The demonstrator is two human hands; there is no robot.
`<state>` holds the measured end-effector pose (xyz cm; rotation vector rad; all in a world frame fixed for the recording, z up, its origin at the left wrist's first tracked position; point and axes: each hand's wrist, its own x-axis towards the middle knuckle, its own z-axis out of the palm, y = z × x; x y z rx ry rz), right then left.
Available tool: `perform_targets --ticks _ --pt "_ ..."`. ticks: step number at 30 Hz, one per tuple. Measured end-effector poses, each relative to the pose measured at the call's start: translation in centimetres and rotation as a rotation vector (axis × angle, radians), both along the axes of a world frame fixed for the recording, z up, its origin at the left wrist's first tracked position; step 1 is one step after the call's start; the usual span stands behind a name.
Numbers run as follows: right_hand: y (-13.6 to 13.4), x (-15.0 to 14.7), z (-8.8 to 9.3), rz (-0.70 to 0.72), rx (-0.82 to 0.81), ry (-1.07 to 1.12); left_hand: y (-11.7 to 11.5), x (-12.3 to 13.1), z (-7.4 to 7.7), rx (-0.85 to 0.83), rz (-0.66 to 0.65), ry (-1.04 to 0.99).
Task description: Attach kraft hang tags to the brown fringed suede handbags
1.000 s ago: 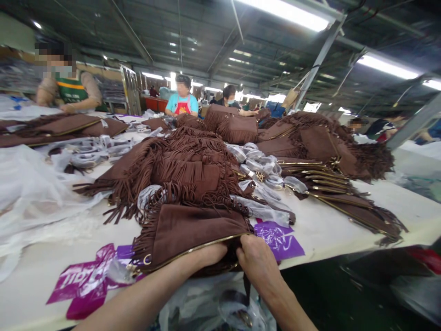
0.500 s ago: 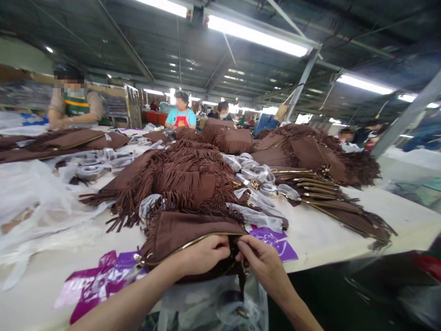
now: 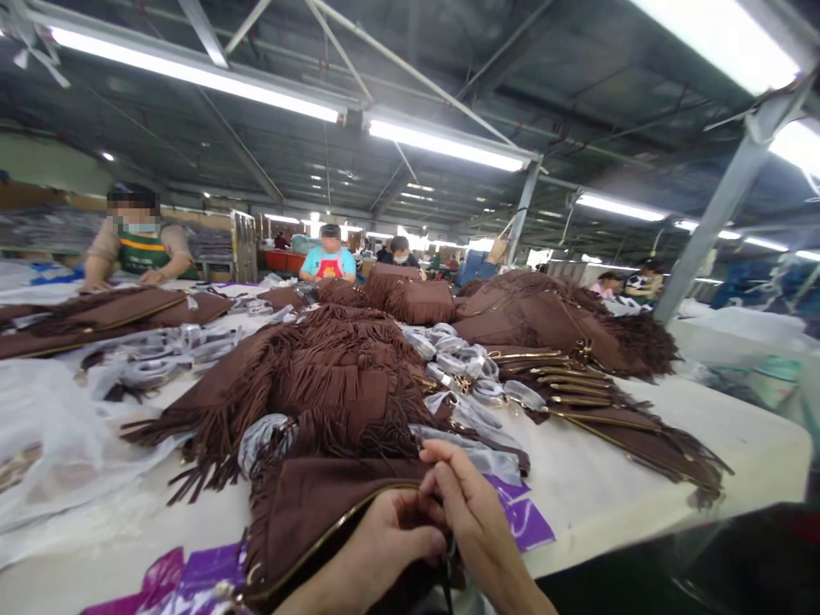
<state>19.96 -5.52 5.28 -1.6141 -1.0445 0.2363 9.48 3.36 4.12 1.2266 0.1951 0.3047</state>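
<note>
A brown suede fringed bag [image 3: 313, 512] with a gold zipper lies at the near edge of the white table [image 3: 641, 478]. My left hand [image 3: 377, 547] is curled on the bag's zipper edge, gripping it. My right hand [image 3: 465, 512] pinches at the same spot, at the right end of the zipper, fingers pressed together; what they hold is too small to make out. Both hands touch each other over the bag's corner.
A heap of fringed brown bags [image 3: 333, 376] lies just behind, with more stacks [image 3: 576, 333] to the right. Clear plastic-wrapped straps [image 3: 467, 367], purple plastic bags [image 3: 518, 512] and white wrapping [image 3: 57, 436] lie around. Several people [image 3: 330, 260] work at the far side.
The view has tilted up and the bag now sits lower in frame. My hands stay together at the zipper's right end; the right hand's fingers have risen over the bag's corner.
</note>
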Motion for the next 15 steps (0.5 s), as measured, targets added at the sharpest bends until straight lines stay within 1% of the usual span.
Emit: perform_targets --ticks 2,4,6,9,11,13,15 --pt "0.7 -0.3 0.3 0.005 0.001 -0.024 -0.3 0.5 -0.6 -0.006 0.030 -0.015" --pt "1.1 -0.6 0.5 0.011 0.018 -0.039 -0.4 0.8 -1.0 0.031 0.090 0.021" --pt "1.2 -0.7 0.7 0.035 0.034 0.001 -0.5 1.0 -1.3 0.067 0.141 0.067" --pt "0.5 -0.1 0.8 0.052 0.096 0.245 -0.6 0.9 -1.4 0.087 0.163 0.103" --pt "-0.5 0.8 0.5 0.004 0.175 0.425 -0.5 0.8 -1.4 0.096 0.156 0.131" --pt "-1.7 1.7 -0.4 -0.036 0.215 0.521 -0.4 0.7 -1.4 0.104 0.151 0.155" --pt "-2.9 2.1 -1.4 -0.019 0.177 0.551 -0.4 0.6 -1.4 0.110 0.145 0.166"
